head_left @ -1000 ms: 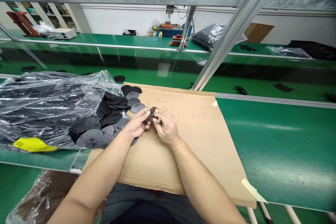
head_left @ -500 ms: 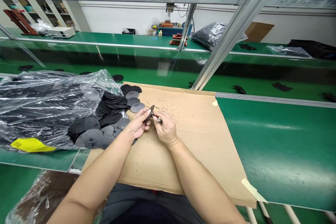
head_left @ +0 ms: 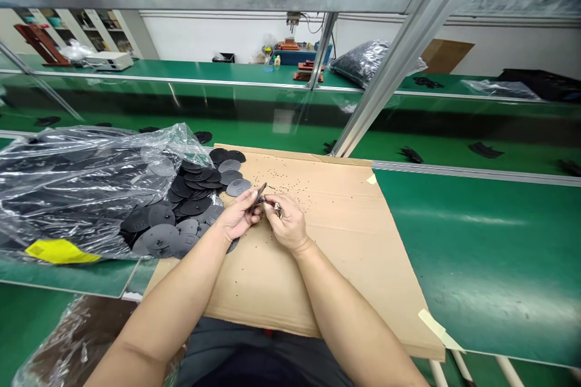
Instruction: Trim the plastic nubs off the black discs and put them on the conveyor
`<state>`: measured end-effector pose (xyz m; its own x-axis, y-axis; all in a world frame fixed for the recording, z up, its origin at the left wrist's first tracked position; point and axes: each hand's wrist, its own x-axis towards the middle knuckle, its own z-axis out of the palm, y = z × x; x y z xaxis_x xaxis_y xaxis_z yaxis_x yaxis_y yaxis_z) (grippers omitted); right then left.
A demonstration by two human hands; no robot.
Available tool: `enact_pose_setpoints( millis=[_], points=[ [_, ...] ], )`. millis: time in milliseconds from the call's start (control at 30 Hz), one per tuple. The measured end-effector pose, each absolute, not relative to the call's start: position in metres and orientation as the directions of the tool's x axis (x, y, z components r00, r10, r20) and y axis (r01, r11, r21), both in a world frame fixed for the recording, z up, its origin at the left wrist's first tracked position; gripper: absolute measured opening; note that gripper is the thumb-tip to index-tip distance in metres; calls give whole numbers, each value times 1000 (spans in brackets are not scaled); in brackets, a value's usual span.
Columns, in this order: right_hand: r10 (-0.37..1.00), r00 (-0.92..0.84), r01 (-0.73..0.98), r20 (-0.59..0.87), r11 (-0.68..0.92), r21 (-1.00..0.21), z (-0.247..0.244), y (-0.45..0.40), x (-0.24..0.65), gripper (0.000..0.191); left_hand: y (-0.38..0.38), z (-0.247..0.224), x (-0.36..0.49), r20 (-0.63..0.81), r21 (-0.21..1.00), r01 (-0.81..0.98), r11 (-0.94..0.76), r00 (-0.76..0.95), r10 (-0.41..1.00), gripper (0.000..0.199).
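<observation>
My left hand [head_left: 236,219] pinches a thin black plastic disc [head_left: 259,193], tilted nearly edge-on, between thumb and fingers. Close against its right side, my right hand [head_left: 290,225] is closed around a small shiny metal tool [head_left: 278,210]; most of it is hidden in the fingers, so its exact kind is unclear. Both hands are above a cardboard sheet [head_left: 354,254], where tiny dark bits [head_left: 284,180] are scattered. Just left of my left hand lies a heap of similar black discs [head_left: 157,236], some showing small raised marks.
A clear plastic bag [head_left: 68,175] full of black discs spills onto the cardboard from the left, with a yellow label [head_left: 61,250] at its front. A slanted metal post [head_left: 385,66] rises behind the cardboard. Green bench surface [head_left: 490,254] extends right. Black pieces [head_left: 485,149] lie on the green strip behind.
The hands stay almost in place. The disc has turned slightly in my left hand, and the right fingertips have shifted a little at its side. The view has tilted up slightly.
</observation>
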<state>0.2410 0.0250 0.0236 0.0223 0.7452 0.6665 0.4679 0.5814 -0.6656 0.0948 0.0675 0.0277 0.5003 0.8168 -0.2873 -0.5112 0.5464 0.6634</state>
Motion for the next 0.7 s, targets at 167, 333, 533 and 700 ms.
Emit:
enact_pose_setpoints(
  millis=[167,333,533,700],
  points=[
    [744,9,484,668,582,-654,24,25,241,16,68,27,95,-286,673,-512,533,485,827,44],
    [729,-2,456,685,610,-648,25,25,242,15,67,27,94,-256,687,-528,500,468,846,47],
    [723,-6,433,691,625,-650,24,24,242,15,66,28,96,-224,709,-553,438,413,883,46],
    [788,229,369,572,473,-800,16,32,244,12,74,37,101,-196,734,-614,291,218,956,46]
  ],
)
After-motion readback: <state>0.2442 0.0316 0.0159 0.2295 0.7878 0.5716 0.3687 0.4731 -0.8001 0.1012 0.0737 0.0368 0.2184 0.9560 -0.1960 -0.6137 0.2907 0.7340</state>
